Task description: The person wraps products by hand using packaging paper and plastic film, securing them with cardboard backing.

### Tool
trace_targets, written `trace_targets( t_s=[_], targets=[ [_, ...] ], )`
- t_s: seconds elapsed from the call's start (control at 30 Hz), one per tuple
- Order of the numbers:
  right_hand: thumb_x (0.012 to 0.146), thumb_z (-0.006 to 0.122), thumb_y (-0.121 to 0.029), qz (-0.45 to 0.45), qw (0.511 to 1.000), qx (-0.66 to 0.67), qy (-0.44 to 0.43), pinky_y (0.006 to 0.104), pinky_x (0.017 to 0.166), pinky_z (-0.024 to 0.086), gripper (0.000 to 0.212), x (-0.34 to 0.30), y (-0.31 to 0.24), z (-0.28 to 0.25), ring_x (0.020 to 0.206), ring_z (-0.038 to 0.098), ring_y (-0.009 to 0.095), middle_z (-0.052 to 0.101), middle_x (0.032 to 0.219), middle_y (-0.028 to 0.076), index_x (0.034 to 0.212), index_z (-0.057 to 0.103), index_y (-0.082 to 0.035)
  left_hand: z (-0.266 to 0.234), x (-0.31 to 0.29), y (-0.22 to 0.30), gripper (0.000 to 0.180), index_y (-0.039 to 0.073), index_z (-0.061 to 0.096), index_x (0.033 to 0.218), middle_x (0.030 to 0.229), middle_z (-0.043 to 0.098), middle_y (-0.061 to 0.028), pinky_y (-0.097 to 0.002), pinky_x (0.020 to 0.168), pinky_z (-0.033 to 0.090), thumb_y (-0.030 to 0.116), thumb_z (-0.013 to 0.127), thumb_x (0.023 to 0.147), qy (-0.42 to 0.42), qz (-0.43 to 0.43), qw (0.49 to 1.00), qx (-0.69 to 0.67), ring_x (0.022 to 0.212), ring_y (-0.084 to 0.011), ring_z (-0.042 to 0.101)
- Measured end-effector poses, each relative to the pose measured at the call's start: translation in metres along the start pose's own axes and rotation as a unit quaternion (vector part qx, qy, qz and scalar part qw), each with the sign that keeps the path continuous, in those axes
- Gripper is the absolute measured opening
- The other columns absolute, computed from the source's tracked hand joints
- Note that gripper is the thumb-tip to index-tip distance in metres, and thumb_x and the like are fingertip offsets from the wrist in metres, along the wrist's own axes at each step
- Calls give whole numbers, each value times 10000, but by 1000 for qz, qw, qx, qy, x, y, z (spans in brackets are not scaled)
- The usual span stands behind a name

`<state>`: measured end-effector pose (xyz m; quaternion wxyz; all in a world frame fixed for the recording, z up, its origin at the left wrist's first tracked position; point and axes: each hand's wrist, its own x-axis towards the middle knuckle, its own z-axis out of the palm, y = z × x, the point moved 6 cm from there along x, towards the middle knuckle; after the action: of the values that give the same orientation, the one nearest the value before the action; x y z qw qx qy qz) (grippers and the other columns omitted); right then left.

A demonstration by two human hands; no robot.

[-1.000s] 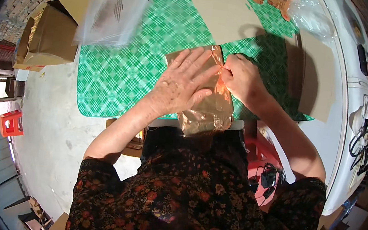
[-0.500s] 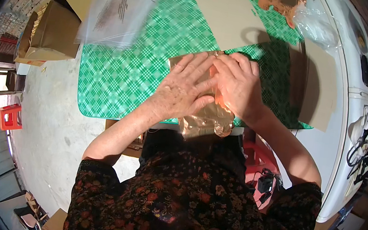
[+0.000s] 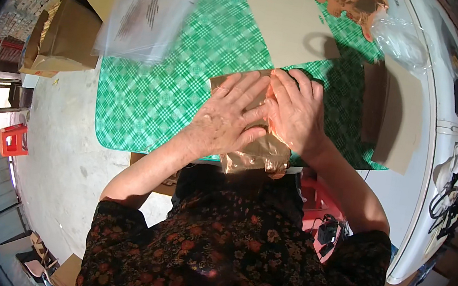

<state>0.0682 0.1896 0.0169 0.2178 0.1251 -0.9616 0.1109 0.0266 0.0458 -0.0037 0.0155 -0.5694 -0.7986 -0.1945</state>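
On the near edge of the table lies a shiny copper-coloured foil piece [image 3: 260,150], crumpled where it hangs toward me. My left hand [image 3: 227,111] is spread flat over its left part, fingers stretched out. Close against it, my right hand [image 3: 297,111] has bent fingers around the foil's right edge; its thumb is mostly hidden. Under the left fingertips shows a flat, brownish part that reaches farther onto the table. A beige sheet of card [image 3: 290,27] rests beyond my hands.
A green checked cloth covers the table [image 3: 154,98]. Clear plastic bags [image 3: 147,19] lie at far left, more copper foil [image 3: 351,6] at the far edge. To the right are card pieces [image 3: 400,116] and crumpled clear plastic [image 3: 398,41]. An open cardboard box [image 3: 72,35] stands left.
Both hands remain on the foil; the right fingers have shifted slightly, and less of the foil's lower right corner shows. The view has moved a little.
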Motion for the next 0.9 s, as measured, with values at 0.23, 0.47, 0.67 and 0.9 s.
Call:
trace_targets(
  t_s=[0.23, 0.47, 0.67, 0.9],
  targets=[
    [902, 738, -224, 6, 998, -59, -3, 472, 1003, 412, 406, 9, 6, 4, 1293, 534, 308, 636, 1395, 88, 1246, 704, -11, 2, -1, -1, 575, 138, 605, 1468, 1656, 383, -199, -551, 1303, 207, 471, 631, 1001, 7, 1, 1000, 6, 1565, -398, 302],
    [903, 734, -231, -35, 998, -45, -3, 475, 1014, 415, 386, -3, 1, -3, 1273, 550, 307, 652, 1331, 67, 1232, 710, -30, 2, -2, 0, 587, 175, 581, 1510, 1663, 380, -200, -553, 1310, 190, 482, 612, 1011, -14, 7, 1000, 21, 1571, -395, 293],
    [920, 747, -298, 42, 995, -91, -3, 507, 958, 468, 351, 31, 68, 13, 1219, 574, 341, 652, 1162, 115, 1142, 645, -46, -2, 0, 3, 596, 219, 533, 1557, 1654, 396, -204, -573, 1308, 187, 476, 591, 1023, 4, 16, 1000, 10, 1569, -398, 300],
    [859, 742, -698, 299, 932, -147, -144, 514, 1134, 428, 917, 79, 138, 15, 1362, 504, 396, 550, 1411, 246, 1429, 527, -12, 1, -5, 0, 602, 237, 472, 1606, 1712, 305, -205, -578, 1306, 164, 555, 426, 1097, -33, 28, 999, 26, 1599, -403, 247]
  ],
)
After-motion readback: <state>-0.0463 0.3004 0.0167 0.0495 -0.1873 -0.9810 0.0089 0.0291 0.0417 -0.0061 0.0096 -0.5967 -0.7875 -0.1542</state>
